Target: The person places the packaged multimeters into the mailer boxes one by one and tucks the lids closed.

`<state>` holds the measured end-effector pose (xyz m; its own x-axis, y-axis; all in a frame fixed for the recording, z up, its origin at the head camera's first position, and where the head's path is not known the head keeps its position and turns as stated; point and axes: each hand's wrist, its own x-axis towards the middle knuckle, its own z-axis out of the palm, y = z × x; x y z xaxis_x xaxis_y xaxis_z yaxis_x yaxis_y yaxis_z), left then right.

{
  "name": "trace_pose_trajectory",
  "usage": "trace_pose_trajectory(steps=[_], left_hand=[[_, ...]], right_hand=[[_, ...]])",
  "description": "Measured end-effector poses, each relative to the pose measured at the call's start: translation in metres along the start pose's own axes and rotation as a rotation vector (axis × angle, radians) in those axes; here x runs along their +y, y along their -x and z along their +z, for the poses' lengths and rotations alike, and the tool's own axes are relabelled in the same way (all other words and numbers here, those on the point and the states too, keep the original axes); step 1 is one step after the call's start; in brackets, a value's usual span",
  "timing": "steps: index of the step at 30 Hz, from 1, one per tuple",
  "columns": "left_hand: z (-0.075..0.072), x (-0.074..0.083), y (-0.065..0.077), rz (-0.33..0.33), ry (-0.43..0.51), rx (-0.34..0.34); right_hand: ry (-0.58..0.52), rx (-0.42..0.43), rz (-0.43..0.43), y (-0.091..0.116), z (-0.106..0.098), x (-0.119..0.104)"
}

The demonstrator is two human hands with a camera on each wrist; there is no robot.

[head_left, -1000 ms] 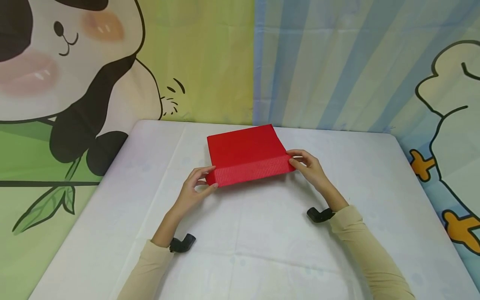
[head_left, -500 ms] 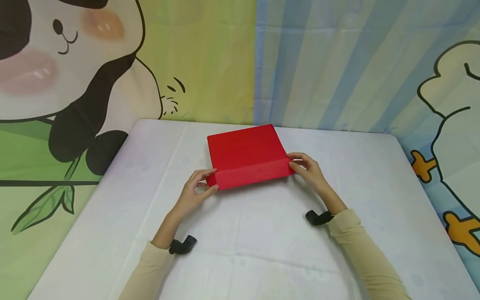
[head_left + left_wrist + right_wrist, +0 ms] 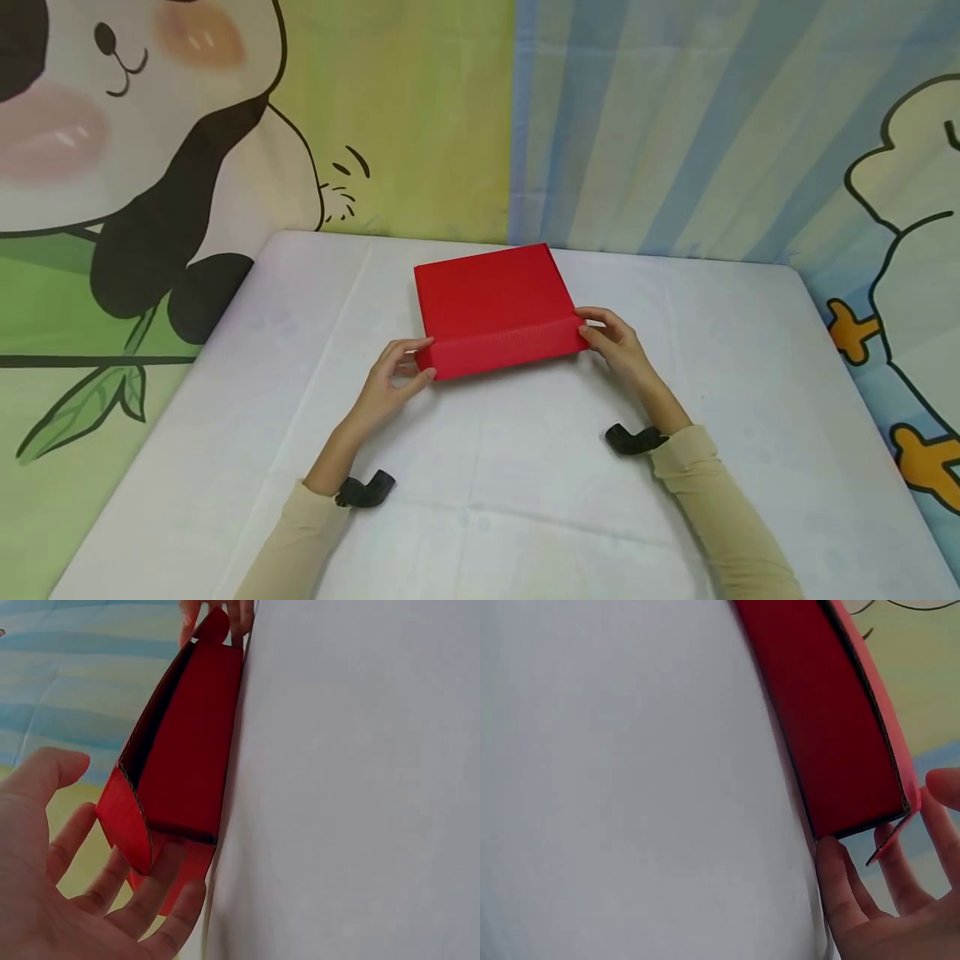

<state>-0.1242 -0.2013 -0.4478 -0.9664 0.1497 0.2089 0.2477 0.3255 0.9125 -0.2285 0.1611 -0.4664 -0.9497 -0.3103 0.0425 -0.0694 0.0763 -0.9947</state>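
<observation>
A red cardboard box (image 3: 491,296) lies near the back of the table, with its ridged front flap (image 3: 502,352) angled down towards me. My left hand (image 3: 382,387) is at the left front corner. In the left wrist view its fingers touch the small side tab (image 3: 126,821) and the end wall, while the thumb stands apart from the card. At the right front corner is my right hand (image 3: 624,350), fingers against the end wall and the other tab (image 3: 891,840). A gap between flap and front wall (image 3: 184,742) shows dark inside; the contents are hidden.
A white cloth covers the table (image 3: 480,483). Behind it hangs a printed backdrop (image 3: 420,125) with a panda at left and a white figure at right. Black curved pieces (image 3: 366,490) sit at both wrists.
The front flap has tipped slightly further down, and both hands have come down a little with it. The box stays at nearly the same spot; the view has shifted slightly.
</observation>
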Motion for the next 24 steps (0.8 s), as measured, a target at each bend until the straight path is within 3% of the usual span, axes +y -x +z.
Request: trace_pose_trajectory(steps=[5, 14, 16, 24], left_hand=[[0.004, -0.022, -0.001, 0.009, 0.024, 0.019], [0.011, -0.030, 0.000, -0.008, 0.054, 0.059], [0.013, -0.028, 0.000, -0.015, 0.047, 0.063], [0.012, 0.002, 0.004, -0.014, 0.014, 0.059]], right_hand=[[-0.068, 0.021, 0.016, 0.002, 0.003, 0.005], [-0.052, 0.021, -0.001, 0.004, 0.002, 0.010], [-0.048, 0.025, -0.006, 0.005, 0.001, 0.010], [-0.024, 0.019, -0.034, 0.006, 0.002, 0.015]])
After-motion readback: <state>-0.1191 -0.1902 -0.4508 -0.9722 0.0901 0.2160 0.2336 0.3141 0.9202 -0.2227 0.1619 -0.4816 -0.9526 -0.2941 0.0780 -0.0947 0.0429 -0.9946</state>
